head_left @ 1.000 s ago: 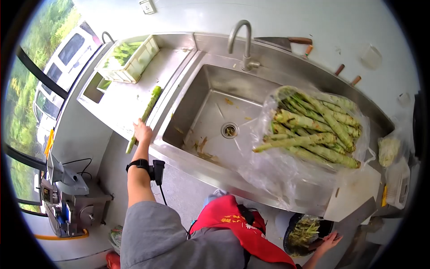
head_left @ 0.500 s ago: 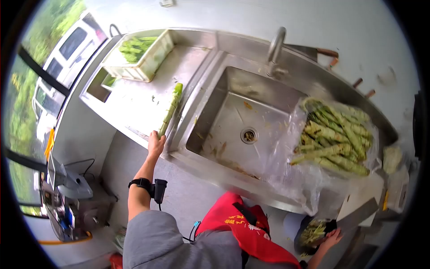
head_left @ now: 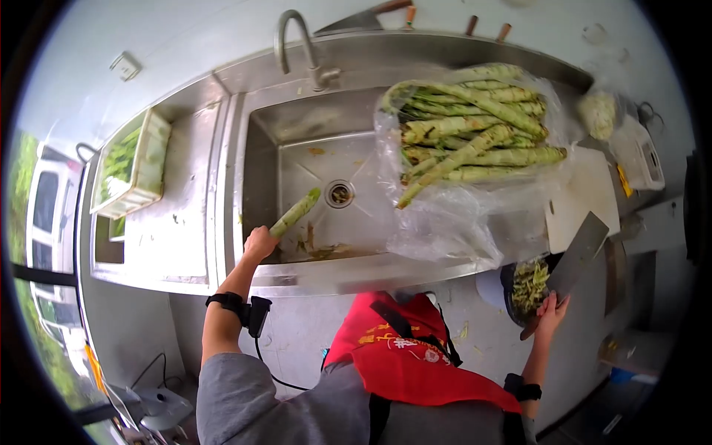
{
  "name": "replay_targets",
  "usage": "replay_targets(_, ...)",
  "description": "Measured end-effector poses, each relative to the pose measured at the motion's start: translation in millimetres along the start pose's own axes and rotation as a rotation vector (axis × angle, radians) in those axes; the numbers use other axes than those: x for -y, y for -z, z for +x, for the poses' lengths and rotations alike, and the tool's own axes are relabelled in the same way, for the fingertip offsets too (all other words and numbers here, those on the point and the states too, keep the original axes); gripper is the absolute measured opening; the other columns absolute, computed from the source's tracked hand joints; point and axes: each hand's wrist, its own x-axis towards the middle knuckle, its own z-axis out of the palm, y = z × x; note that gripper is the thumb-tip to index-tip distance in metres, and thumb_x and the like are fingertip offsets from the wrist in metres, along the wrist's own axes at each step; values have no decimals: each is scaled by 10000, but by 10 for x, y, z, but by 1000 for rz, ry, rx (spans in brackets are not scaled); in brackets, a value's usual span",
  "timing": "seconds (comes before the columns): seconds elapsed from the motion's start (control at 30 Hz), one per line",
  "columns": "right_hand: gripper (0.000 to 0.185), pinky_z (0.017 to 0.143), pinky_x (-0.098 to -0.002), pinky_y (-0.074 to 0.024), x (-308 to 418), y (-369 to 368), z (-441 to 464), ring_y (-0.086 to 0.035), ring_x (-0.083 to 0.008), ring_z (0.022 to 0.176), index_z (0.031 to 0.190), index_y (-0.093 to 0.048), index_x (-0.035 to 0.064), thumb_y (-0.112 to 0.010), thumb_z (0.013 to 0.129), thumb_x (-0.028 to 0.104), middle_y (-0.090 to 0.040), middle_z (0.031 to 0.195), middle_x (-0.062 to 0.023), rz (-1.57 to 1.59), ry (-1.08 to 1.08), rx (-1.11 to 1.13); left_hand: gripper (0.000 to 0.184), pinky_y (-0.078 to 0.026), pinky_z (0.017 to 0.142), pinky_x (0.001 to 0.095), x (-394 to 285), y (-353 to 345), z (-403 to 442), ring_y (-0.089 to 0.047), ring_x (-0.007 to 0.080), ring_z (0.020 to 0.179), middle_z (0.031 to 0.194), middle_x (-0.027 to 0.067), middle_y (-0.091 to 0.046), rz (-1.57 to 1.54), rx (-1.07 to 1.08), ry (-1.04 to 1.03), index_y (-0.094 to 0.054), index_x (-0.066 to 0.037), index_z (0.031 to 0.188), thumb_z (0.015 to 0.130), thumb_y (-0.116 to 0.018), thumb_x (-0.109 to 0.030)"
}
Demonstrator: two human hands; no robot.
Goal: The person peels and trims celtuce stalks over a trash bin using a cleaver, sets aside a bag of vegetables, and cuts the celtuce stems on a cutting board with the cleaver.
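Observation:
My left hand [head_left: 260, 242] is closed on the lower end of a green stalk [head_left: 297, 211], whose tip points up and right over the sink basin [head_left: 297, 159]. Wrapped round the handle of a broad cleaver [head_left: 578, 252], my right hand [head_left: 550, 311] is to the right of the red apron. The blade points up and right, beside a white cutting board [head_left: 586, 200]. Many thick stalks [head_left: 482, 133] lie in an opened clear plastic bag [head_left: 452, 222] at the sink's right side. Below the cleaver's left side is a dark bin [head_left: 528, 289] with peelings in it.
A white crate [head_left: 152, 159] with green stalks stands on the metal counter [head_left: 178, 222] at left. The faucet [head_left: 311, 59] rises behind the basin. Another cleaver [head_left: 356, 22] lies behind the sink's back edge. A white basket [head_left: 641, 159] is at far right.
The view has swung to the right. My left hand has carried the stalk from the left counter to over the sink. My right hand has raised the cleaver into fuller view.

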Motion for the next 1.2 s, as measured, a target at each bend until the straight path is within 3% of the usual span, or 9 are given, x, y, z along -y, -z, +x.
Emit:
replay_targets(0.13,487,392,-224,-269,-65,163,-150,-329,-50,454,1342,-312,53,-542,921,139,-386,605,22,2,-15,-54,367,-492,858,431,-48,-140,148,-596,363,1013,1124,185,-594,204,131,-31,-623,-35,1042,765,-632,-275)
replay_targets(0.27,607,411,-227,-294,-14,226,-233,-342,-60,465,1410,-215,51,-555,918,155,-395,611,18,-20,-76,-32,322,-485,875,436,2,-225,117,-557,352,1095,1157,157,-592,282,144,-26,-629,-69,1073,792,-606,-225)
replay_targets(0.43,517,392,-196,-294,-83,194,-176,-353,-40,466,1361,-299,117,-548,908,113,-404,622,35,19,-59,-26,343,-428,943,470,-20,-258,410,-493,346,1189,1254,154,-542,475,302,-44,-620,-94,1123,788,-570,-149)
replay_targets(0.53,476,392,-197,-285,-14,156,-79,-353,-38,461,1335,-323,99,-532,907,105,-403,619,38,25,-51,34,274,-463,853,440,-1063,327,51,-540,367,1039,1096,167,-557,109,-240,-451,-609,-63,1048,779,-585,-106)
replay_targets(0.6,521,396,-197,-292,-4,165,25,-365,-40,459,1361,-306,81,-539,894,95,-429,617,34,35,-78,50,233,-461,808,420,-1985,698,-261,-539,367,970,1031,165,-548,-241,-443,-787,-594,-66,1027,797,-587,-105)
replay_targets(0.73,531,405,-193,-293,-76,254,326,-376,-36,467,1366,-315,70,-537,883,79,-459,636,30,74,-51,132,335,-445,846,399,-3552,667,-409,-530,354,1030,1110,159,-557,-368,-176,-970,-547,-75,1134,819,-612,-169)
replay_targets(0.97,516,526,-212,-346,-265,775,956,-417,-45,592,1321,-428,76,-580,829,51,-522,779,11,-143,47,210,688,-440,873,437,-5212,57,-3,-557,374,1055,1145,229,-580,-29,-112,-694,-442,-9,1276,764,-644,-422)
replay_targets(1.07,509,523,-231,-353,-138,1054,1176,-415,-65,574,1314,-438,82,-583,827,47,-536,732,-12,-212,81,275,590,-454,844,418,-5362,-5,-68,-578,363,1011,1115,233,-593,-118,-170,-683,-493,0,1216,773,-642,-361)
replay_targets(1.2,469,516,-237,-352,-318,1359,1454,-409,-79,546,1282,-470,81,-588,828,51,-519,643,-14,-210,104,256,433,-484,733,334,-5285,-27,-619,-598,219,811,1013,170,-597,-265,-106,-856,-514,39,1128,774,-623,-186)
